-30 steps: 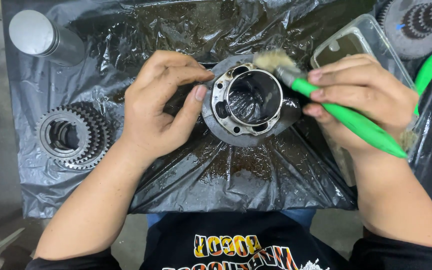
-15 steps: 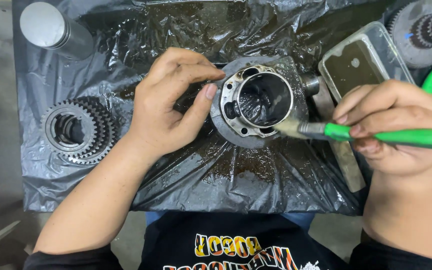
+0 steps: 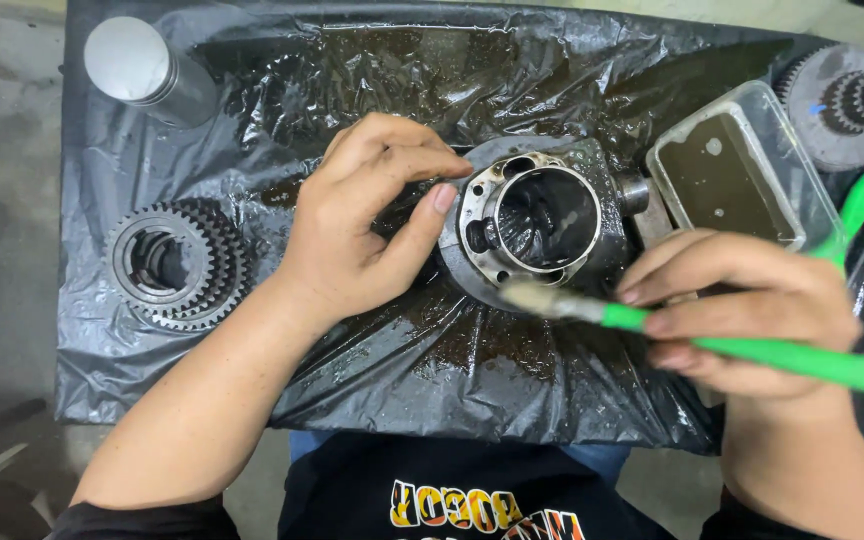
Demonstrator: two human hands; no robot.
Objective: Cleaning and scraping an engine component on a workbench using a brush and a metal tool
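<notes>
Sweeping brush (image 3: 652,322) now at cylinder (image 3: 537,222) near rim, left hand (image 3: 362,230) steadying

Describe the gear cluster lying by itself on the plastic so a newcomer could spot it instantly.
Start at the black plastic sheet covering the bench and go to its left edge, past the left hand. The stepped gear cluster lies flat there, below the silver can. Unlike the smooth-bored cylinder, it has rings of teeth.

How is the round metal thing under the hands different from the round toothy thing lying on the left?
The metal cylinder is a smooth, hollow tube with a flanged rim, while the gear cluster has rings of teeth. The left hand steadies the cylinder; the gear cluster lies untouched. Both are round, grey metal and rest on the black plastic sheet.
</notes>
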